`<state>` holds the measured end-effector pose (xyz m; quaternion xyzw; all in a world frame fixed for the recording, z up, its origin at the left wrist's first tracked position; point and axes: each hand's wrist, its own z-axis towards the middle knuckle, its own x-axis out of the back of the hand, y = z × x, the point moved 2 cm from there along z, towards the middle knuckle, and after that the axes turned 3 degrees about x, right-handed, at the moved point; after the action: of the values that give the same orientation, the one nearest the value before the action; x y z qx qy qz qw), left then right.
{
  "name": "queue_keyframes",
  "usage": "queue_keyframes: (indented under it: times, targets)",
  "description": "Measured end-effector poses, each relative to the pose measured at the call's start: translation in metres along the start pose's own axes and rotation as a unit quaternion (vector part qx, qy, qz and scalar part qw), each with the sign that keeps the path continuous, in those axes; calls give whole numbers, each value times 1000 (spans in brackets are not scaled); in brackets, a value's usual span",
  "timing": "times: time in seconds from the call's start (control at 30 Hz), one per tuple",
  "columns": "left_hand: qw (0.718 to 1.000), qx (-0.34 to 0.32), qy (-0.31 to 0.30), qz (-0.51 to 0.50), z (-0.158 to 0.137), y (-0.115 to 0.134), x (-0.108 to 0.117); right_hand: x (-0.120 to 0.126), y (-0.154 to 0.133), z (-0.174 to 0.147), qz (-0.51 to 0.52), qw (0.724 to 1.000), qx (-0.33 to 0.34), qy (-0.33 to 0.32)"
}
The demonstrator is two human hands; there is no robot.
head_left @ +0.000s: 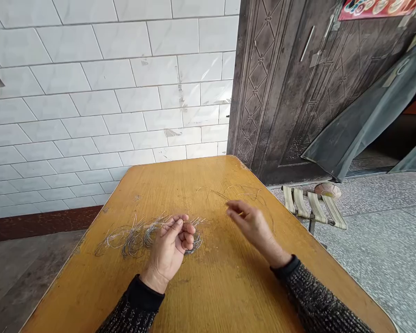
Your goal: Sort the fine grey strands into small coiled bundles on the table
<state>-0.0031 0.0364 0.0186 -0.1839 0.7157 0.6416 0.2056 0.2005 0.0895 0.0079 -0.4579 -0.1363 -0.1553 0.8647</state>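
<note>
My left hand [171, 252] is closed in a pinch, thumb pressed to forefinger, over the bundles on the table. What sits between those fingertips is too thin to make out. Behind and beside it lie several loose coils of thin metal wire [133, 240], partly covered by the hand. My right hand [251, 224] hovers to the right, its thumb and fingers curled close together at the tips; anything they grip is too fine to tell. Just beyond its fingertips, loose strands of thin wire [242, 187] spread over the tabletop.
The wooden table [208, 296] reaches to a white tiled wall [131, 97]. A dark carved door [280, 92] and a grey-green curtain [374, 115] stand at the right. Beside the table is a strap-topped folding stool [314, 206], with a roundish pale object [327, 189] behind it.
</note>
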Motion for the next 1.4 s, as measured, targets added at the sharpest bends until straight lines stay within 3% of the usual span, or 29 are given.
queue_keyframes:
  times: [0.1, 0.17, 0.4, 0.57, 0.77, 0.9, 1.0, 1.17, 1.4]
  targets:
    - [998, 36, 1, -44, 0, -8, -2, -26, -27, -17, 56, 988, 53, -132]
    - [996, 47, 9, -71, -1, -12, -2, -36, -43, -26, 94, 981, 59, -160]
    - [990, 87, -10, -107, -3, -25, -4, -35, -54, -35, 161, 974, 96, -123]
    - [990, 107, -46, -75, -5, -29, -5, -29, -60, -36, 101, 962, 218, -129]
    - [993, 98, -65, -2, -8, -28, -7, -31, -57, -35, 93, 961, 240, -102]
    - [993, 80, -68, 50, -9, -28, -7, -33, -51, -33, 128, 970, 181, -102]
    - [992, 64, -68, 83, -9, -25, -8, -35, -44, -31, 192, 977, 61, -74]
    - [995, 52, -33, 83, -8, -20, -7, -38, -37, -29, 327, 937, -105, -58]
    - [994, 39, 2, 102, -4, -18, -3, -40, -31, -27, 403, 896, -180, -51]
